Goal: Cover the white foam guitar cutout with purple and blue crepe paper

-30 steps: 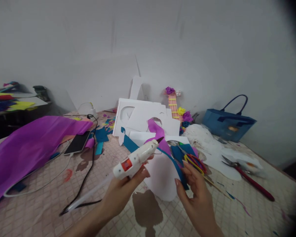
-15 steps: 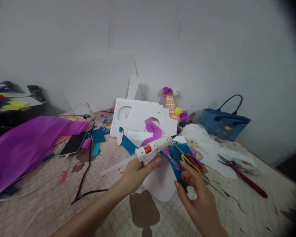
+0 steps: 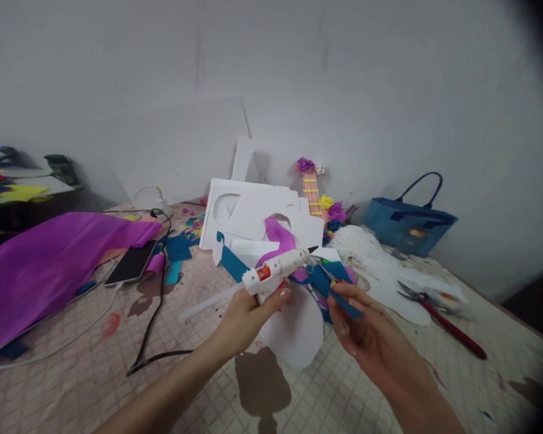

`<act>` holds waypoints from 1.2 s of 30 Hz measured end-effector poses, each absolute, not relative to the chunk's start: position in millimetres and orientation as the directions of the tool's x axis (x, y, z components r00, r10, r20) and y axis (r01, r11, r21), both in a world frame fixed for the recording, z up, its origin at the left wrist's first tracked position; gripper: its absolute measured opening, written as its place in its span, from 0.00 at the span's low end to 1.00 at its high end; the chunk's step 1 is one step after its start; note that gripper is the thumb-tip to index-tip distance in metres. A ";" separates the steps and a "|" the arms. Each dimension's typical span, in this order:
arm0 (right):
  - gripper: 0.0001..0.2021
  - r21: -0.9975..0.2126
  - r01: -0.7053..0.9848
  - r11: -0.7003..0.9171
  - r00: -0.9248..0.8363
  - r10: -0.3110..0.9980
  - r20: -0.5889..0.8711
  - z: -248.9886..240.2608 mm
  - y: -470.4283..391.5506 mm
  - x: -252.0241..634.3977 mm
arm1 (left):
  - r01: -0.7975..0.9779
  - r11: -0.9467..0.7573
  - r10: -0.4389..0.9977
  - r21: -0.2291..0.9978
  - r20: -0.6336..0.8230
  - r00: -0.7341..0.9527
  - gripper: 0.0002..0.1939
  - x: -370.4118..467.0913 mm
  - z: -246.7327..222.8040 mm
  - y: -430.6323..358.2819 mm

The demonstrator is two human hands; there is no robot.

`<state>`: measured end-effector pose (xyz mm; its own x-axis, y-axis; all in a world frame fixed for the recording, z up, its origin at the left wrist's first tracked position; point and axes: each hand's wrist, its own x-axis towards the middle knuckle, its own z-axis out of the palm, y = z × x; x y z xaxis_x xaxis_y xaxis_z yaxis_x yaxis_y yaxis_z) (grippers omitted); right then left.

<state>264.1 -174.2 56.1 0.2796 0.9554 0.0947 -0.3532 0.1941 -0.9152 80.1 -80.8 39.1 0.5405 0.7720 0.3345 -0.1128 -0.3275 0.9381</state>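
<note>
My left hand (image 3: 250, 316) is wrapped round a white glue gun (image 3: 278, 269) with an orange part, its dark nozzle pointing up to the right and a clear glue stick out of its back. A rounded white piece (image 3: 296, 334) is seen below the gun. To the right, my right hand (image 3: 366, 319) pinches a small blue strip (image 3: 346, 302) between thumb and fingers. Behind that hand are blue and purple paper scraps and scissors, whose handles it mostly hides.
Purple sheet (image 3: 67, 259) and phone (image 3: 131, 263) with cables lie left. White cut boards (image 3: 257, 211) and a decorated pink piece (image 3: 311, 191) are behind. Red-handled pliers (image 3: 452, 328), white strings (image 3: 355, 244) and a blue bag (image 3: 409, 223) are right.
My right hand has turned and closed on the blue strip, which is now lifted, and it covers the scissor handles. The glue gun has shifted slightly left.
</note>
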 end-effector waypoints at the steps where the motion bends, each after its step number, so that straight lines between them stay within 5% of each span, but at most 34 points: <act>1: 0.12 -0.915 -0.347 0.205 0.289 0.952 0.104 57.8 -172.1 264.5 | -0.105 -0.323 0.777 0.941 0.327 0.538 0.17 80.1 39.1 -81.0; 14: 0.21 -0.931 0.066 0.360 0.423 0.834 0.353 38.2 -156.2 269.0 | -0.108 -0.310 0.788 0.945 0.318 0.528 0.16 80.7 37.2 -80.8; 26: 0.03 -0.691 0.592 0.414 0.300 0.682 0.667 29.6 -168.4 263.0 | -0.105 -0.325 0.783 0.940 0.329 0.528 0.15 81.6 38.9 -82.1; 36: 0.18 -0.799 0.468 0.377 0.216 0.828 0.517 18.3 -166.9 251.4 | -0.134 -0.307 0.786 0.942 0.330 0.523 0.15 82.3 34.5 -81.4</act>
